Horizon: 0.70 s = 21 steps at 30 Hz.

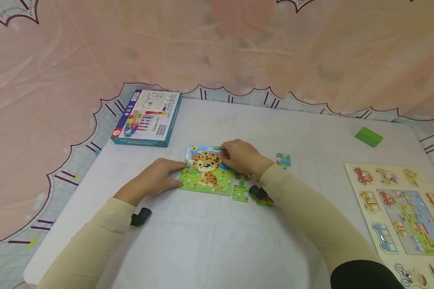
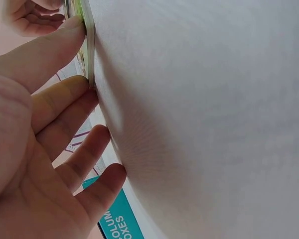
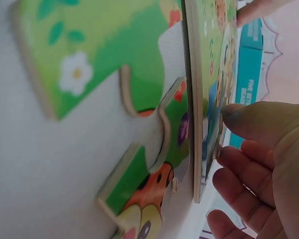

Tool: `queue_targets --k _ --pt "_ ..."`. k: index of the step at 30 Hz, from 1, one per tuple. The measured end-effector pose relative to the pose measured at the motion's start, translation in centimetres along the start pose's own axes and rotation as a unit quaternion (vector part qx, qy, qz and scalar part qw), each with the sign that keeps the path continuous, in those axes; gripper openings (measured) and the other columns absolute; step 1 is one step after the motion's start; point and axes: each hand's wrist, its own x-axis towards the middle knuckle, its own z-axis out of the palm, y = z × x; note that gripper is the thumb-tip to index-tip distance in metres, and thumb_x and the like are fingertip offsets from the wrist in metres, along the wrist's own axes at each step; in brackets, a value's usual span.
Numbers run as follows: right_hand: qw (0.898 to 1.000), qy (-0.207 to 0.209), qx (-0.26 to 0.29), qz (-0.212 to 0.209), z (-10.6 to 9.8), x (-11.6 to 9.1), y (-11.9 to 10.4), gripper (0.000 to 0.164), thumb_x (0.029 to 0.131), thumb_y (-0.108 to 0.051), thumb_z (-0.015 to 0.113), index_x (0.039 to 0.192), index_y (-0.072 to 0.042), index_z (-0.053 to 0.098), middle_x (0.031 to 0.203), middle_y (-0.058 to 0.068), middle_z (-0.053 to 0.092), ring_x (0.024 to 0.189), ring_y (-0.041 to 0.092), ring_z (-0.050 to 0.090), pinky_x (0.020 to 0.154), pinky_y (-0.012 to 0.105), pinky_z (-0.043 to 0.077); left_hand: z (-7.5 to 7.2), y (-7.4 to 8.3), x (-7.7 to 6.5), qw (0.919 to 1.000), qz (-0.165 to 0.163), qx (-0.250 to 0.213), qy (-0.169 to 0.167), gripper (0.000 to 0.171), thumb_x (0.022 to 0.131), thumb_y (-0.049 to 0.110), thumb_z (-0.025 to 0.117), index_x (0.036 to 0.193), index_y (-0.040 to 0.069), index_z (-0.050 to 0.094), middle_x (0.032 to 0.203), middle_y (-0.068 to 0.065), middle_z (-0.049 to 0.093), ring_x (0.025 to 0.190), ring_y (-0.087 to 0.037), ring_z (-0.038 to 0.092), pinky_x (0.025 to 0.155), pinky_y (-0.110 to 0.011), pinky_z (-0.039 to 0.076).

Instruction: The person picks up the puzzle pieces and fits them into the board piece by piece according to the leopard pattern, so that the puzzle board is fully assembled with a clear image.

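Observation:
A square leopard jigsaw puzzle point(image 1: 207, 172) lies on the white table. The left hand point(image 1: 153, 179) rests at its left edge, thumb and index finger touching the side with the other fingers spread, as the left wrist view shows. At the puzzle's upper right corner, the right hand point(image 1: 244, 157) pinches what looks like a thin puzzle piece point(image 3: 220, 133) between thumb and fingertips; most of it is hidden. Loose jigsaw pieces lie just right of the puzzle, including a green one point(image 1: 240, 192) and a blue-green one point(image 1: 283, 159). The right forearm partly covers others.
A flat boxed set point(image 1: 148, 116) lies at the back left. On the right are a green block point(image 1: 369, 137) and a large vehicle puzzle board point(image 1: 361, 204). A patterned curtain point(image 1: 217, 48) hangs behind the table point(image 1: 202, 245).

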Motion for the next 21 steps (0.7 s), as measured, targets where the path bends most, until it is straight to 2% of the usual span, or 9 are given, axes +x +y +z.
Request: queue_targets --k 21 --pt "1.000 0.002 -0.007 0.020 0.41 0.90 -0.53 0.044 0.098 -0.028 0.064 0.135 -0.004 0.060 0.127 0.009 0.065 0.117 0.026 0.058 0.103 0.040 0.048 -0.09 0.03 -0.08 0.9999 0.000 0.008 -0.007 0.062 0.089 0.023 0.078 0.144 0.005 0.054 0.146 -0.014 0.053 0.139 -0.039 0.039 0.114 -0.056 0.031"
